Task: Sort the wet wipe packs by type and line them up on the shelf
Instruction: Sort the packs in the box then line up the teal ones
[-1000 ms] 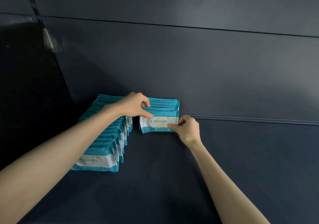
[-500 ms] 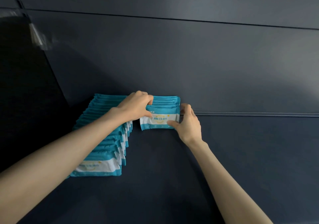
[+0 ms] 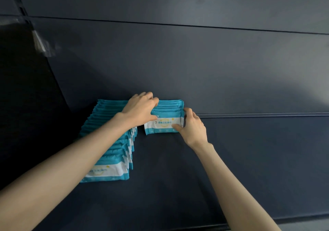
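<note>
Head view: a person's two bare hands close on a short row of wet wipe packs (image 3: 170, 105) standing at the back edge of a dark blue shelf (image 3: 249, 159), hard against the back panel (image 3: 195, 61). The left hand (image 3: 140, 108) reaches over from the left, its fingers curled across the tops of the packs and its thumb pressed to the upper left of the front pack (image 3: 162, 126). The right hand (image 3: 193, 127) clamps the row's right end, with its fingers wrapped round the side and its thumb laid on the front pack's lower right corner. The packs are teal with a white band (the band carries blue print and a yellow mark, too small to read). Just to the left, across a narrow strip of bare shelf, a long row of wet wipe packs (image 3: 108, 147) in the same teal-and-white design runs from the back edge toward the front edge, the packs overlapping like shingles. The left forearm crosses above this row. A slotted upright (image 3: 21, 6) rises at the far upper left.
</note>
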Tool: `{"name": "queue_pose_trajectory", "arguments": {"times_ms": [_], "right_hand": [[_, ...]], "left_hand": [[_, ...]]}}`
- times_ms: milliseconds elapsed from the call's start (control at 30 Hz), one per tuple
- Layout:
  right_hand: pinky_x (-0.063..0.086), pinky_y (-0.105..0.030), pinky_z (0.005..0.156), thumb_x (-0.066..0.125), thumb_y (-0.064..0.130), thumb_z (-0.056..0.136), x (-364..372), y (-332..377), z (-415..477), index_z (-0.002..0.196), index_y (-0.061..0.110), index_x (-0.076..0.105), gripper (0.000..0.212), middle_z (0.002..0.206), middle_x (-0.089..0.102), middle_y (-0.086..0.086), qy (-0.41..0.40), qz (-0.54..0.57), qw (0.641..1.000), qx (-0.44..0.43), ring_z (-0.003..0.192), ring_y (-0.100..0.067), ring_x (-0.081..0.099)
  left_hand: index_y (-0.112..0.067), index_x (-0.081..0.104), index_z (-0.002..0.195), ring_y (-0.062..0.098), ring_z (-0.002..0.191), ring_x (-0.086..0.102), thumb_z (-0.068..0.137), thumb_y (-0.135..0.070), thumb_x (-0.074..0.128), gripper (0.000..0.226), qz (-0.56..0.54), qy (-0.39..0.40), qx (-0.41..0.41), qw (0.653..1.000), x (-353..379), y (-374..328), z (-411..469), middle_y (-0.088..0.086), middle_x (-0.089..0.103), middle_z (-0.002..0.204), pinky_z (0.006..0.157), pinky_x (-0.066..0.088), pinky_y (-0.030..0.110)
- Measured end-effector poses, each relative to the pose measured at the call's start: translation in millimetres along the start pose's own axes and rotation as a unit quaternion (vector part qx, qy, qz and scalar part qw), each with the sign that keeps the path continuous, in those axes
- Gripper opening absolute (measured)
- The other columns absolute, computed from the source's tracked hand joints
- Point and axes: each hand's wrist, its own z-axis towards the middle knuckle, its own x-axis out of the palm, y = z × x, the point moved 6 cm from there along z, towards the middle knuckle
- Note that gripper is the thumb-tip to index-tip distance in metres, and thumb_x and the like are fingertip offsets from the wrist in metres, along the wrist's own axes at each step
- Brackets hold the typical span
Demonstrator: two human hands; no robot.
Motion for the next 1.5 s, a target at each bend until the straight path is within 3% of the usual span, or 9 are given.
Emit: {"name": "queue_pose_trajectory", "arguments": {"times_ms": [300, 467, 667, 833, 1000, 1133, 1367, 1500], "right_hand": [[0.04, -0.035, 0.084, 0.053, 0.037, 0.094, -66.2, 3.2, -49.6, 0.132, 0.014, 0.048, 0.044, 0.122, 0.055, -0.004, -0.105, -0.008, 0.994, 0.0, 0.114, -0.025, 0.045], [0.042, -0.032, 0.082, 0.056, 0.032, 0.093, -111.3, -23.2, -104.6, 0.125, 0.013, 0.055, 0.037, 0.122, 0.058, -0.001, -0.201, -0.011, 0.979, -0.005, 0.109, -0.024, 0.049], [0.044, -0.029, 0.086, 0.062, 0.028, 0.091, -150.6, -90.7, -206.8, 0.119, 0.013, 0.06, 0.032, 0.123, 0.061, -0.002, -0.28, -0.03, 0.959, 0.035, 0.111, -0.02, 0.05], [0.047, -0.036, 0.093, 0.06, 0.029, 0.091, -166.4, -163.3, -325.3, 0.122, 0.016, 0.06, 0.033, 0.124, 0.061, 0.0, -0.24, -0.065, 0.962, 0.114, 0.114, -0.022, 0.053], [0.052, -0.034, 0.086, 0.067, 0.026, 0.086, -162.8, -233.0, -446.7, 0.118, 0.019, 0.062, 0.033, 0.119, 0.064, 0.001, -0.186, -0.107, 0.957, 0.197, 0.106, -0.022, 0.059], [0.054, -0.035, 0.079, 0.074, 0.024, 0.081, -155.6, -271.9, -522.3, 0.113, 0.016, 0.066, 0.035, 0.113, 0.068, -0.001, -0.167, -0.113, 0.935, 0.291, 0.099, -0.024, 0.064], [0.052, -0.037, 0.086, 0.07, 0.024, 0.084, -162.8, -328.2, -583.0, 0.117, 0.012, 0.065, 0.035, 0.116, 0.067, -0.005, -0.166, -0.097, 0.893, 0.408, 0.105, -0.026, 0.062], [0.052, -0.036, 0.085, 0.071, 0.022, 0.084, -173.7, -365.5, -581.5, 0.115, 0.011, 0.065, 0.033, 0.114, 0.068, -0.005, -0.183, -0.096, 0.872, 0.444, 0.104, -0.025, 0.063]], "left_hand": [[-0.014, 0.059, 0.12, 0.024, 0.11, 0.053, 0.091, -0.031, 0.059, 0.034, -0.128, -0.093, 0.002, 0.987, -33.9, -34.8, -25.3, 0.003, 0.058, 0.118, 0.093, 0.04, 0.038], [-0.01, 0.063, 0.118, 0.03, 0.107, 0.058, 0.086, -0.026, 0.065, 0.035, -0.179, -0.147, 0.061, 0.971, -44.2, -99.0, -48.8, 0.007, 0.063, 0.114, 0.09, 0.042, 0.04], [-0.014, 0.062, 0.118, 0.021, 0.104, 0.06, 0.085, -0.035, 0.051, 0.041, -0.232, -0.162, 0.133, 0.95, -38.8, -207.9, -90.5, -0.001, 0.064, 0.114, 0.089, 0.046, 0.036], [-0.014, 0.062, 0.119, 0.017, 0.105, 0.058, 0.087, -0.037, 0.048, 0.042, -0.317, -0.116, 0.172, 0.925, -5.7, -324.6, -150.1, -0.002, 0.063, 0.116, 0.089, 0.044, 0.033], [-0.015, 0.063, 0.117, 0.015, 0.104, 0.058, 0.084, -0.032, 0.055, 0.038, -0.369, -0.017, 0.207, 0.906, 39.7, -440.9, -211.9, -0.004, 0.064, 0.114, 0.089, 0.046, 0.035], [-0.017, 0.061, 0.12, 0.015, 0.105, 0.057, 0.085, -0.039, 0.046, 0.044, -0.373, 0.075, 0.245, 0.892, 74.6, -506.4, -251.4, -0.004, 0.064, 0.114, 0.089, 0.047, 0.039], [-0.02, 0.052, 0.133, 0.013, 0.121, 0.047, 0.092, -0.03, 0.056, 0.042, -0.34, 0.177, 0.316, 0.868, 111.0, -587.6, -264.3, -0.007, 0.054, 0.128, 0.102, 0.026, 0.028], [-0.022, 0.05, 0.134, 0.012, 0.122, 0.046, 0.092, -0.029, 0.057, 0.043, -0.346, 0.201, 0.329, 0.855, 128.0, -627.3, -235.0, -0.007, 0.053, 0.13, 0.104, 0.027, 0.03]]}}
